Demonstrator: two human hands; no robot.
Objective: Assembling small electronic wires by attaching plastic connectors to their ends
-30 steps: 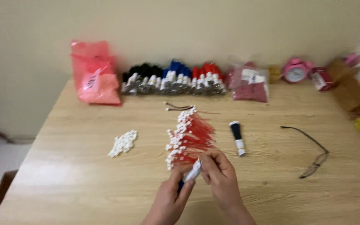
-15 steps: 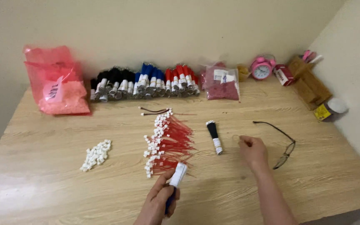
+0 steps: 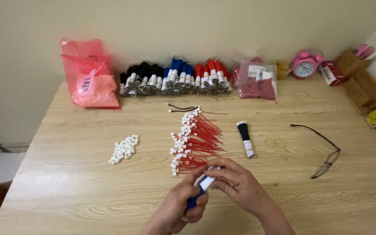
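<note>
My left hand [image 3: 179, 209] is closed around a blue wire bundle [image 3: 199, 191] with a white paper band, held low over the wooden table [image 3: 66, 182]. My right hand [image 3: 240, 185] pinches the banded top end of the same bundle. Just beyond my fingers lies a row of red wires with white connectors [image 3: 192, 139]. A small heap of loose white connectors [image 3: 124, 149] sits to the left. A black wire bundle [image 3: 245, 138] with a white band lies to the right of the red wires.
Along the wall stand black, blue and red wire bundles [image 3: 175, 78], a pink bag [image 3: 90, 80], a bag of red parts [image 3: 256, 80], a pink alarm clock [image 3: 305, 65] and boxes [image 3: 362, 82]. Eyeglasses [image 3: 325, 150] lie at the right. A loose wire [image 3: 183, 109] lies mid-table.
My right hand has come back from the right side of the table, near the eyeglasses, and now grips the top of the blue bundle that my left hand kept holding.
</note>
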